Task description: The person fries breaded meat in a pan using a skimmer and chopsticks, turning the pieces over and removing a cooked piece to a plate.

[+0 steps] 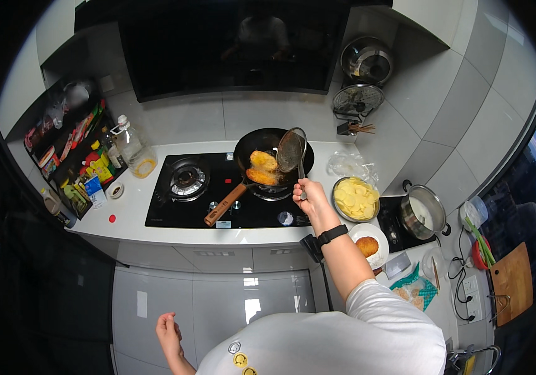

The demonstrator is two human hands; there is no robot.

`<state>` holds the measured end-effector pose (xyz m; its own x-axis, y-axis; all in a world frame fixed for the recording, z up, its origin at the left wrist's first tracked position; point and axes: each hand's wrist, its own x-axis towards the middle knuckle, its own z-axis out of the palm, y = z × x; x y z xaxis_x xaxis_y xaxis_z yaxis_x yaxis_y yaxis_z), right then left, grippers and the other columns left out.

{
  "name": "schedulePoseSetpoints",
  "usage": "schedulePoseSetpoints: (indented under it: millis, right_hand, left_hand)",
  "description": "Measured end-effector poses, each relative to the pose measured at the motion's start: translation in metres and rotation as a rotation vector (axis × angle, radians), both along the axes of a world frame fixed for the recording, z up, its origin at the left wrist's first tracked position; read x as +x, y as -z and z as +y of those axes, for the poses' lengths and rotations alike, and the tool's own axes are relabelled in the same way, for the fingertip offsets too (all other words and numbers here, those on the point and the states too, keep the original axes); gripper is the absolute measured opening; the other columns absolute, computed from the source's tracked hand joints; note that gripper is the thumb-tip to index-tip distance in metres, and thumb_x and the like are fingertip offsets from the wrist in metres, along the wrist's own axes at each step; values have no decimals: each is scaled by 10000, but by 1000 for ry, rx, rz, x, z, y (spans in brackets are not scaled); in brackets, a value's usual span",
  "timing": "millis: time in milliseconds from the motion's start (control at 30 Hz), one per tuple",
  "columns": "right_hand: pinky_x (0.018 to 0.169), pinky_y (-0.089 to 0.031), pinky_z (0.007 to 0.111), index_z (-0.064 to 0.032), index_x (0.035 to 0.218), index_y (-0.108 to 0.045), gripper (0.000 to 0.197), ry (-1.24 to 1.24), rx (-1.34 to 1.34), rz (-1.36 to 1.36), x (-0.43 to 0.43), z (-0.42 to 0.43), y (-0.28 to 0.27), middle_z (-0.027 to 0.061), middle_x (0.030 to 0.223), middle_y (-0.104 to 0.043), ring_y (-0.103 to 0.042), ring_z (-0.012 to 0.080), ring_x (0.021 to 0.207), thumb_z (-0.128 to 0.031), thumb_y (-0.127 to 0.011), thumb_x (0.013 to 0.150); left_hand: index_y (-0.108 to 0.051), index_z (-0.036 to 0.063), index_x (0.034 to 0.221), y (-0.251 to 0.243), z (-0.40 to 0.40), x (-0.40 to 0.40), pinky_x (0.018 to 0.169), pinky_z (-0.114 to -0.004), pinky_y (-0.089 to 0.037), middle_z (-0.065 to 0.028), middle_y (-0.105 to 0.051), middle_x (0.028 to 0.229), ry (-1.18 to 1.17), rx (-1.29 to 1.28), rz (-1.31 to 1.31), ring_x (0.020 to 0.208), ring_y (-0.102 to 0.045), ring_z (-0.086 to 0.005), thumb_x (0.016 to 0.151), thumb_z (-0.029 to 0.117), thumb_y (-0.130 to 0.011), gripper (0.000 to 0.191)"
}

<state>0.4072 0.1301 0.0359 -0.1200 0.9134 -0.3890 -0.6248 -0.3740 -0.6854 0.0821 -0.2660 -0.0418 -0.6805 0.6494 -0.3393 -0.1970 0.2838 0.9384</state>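
Note:
My right hand [311, 194] grips the metal handle of a round wire-mesh skimmer [291, 149]. Its mesh is tilted on edge over the right side of a black wok [254, 140]; whether it touches the wok cannot be seen. Inside the wok, two golden fried patties [263, 160] lie in bubbling oil. The wok sits on the right burner, its wooden handle [225, 204] pointing to the front left. My left hand [169, 333] hangs low over the floor, away from the counter, its fingers curled around nothing visible.
A bowl of sliced potatoes [356, 198] and a plate [378, 233] with one browned patty stand right of the hob. Beyond are a steel pot [421, 211] and a cleaver [397, 265]. Leftward are an oil jug [135, 152] and a seasoning rack [68, 140]. A range hood [230, 51] overhangs.

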Motion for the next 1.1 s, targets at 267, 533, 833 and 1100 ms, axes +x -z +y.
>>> schedulePoseSetpoints:
  millis: [267, 533, 833, 1100]
  right_hand:
    - [403, -335, 281, -52, 741, -404, 116, -9, 26, -149, -13, 6, 2, 48, 600, -430, -421, 140, 455, -40, -445, 849]
    - [337, -311, 279, -56, 819, -393, 85, -62, 114, -399, -2, 31, 6, 63, 608, -469, -428, 141, 399, -20, -470, 827]
    - [383, -315, 252, -48, 778, -425, 79, -124, 21, -149, 31, 37, 5, 53, 613, -470, -404, 116, 424, -37, -471, 842]
    - [382, -312, 262, -41, 770, -420, 85, -157, 15, -183, 27, 34, 15, 62, 617, -466, -403, 119, 435, -40, -463, 843]
  left_hand:
    - [-555, 70, 880, -3, 0, 1, 364, -184, -199, 58, -378, 541, -7, 4, 27, 422, -294, -15, 911, 206, -499, 150]
    - [-548, 68, 890, 5, -11, 2, 361, -192, -188, 59, -367, 536, -41, 22, 6, 419, -282, -15, 913, 209, -497, 152]
    - [-547, 73, 888, 8, -9, 2, 361, -181, -185, 66, -360, 532, -51, 17, -11, 414, -275, -7, 906, 204, -502, 139]
    - [-544, 64, 895, 1, 3, 3, 359, -178, -187, 69, -357, 538, 7, 40, 10, 416, -278, -4, 904, 191, -505, 132]
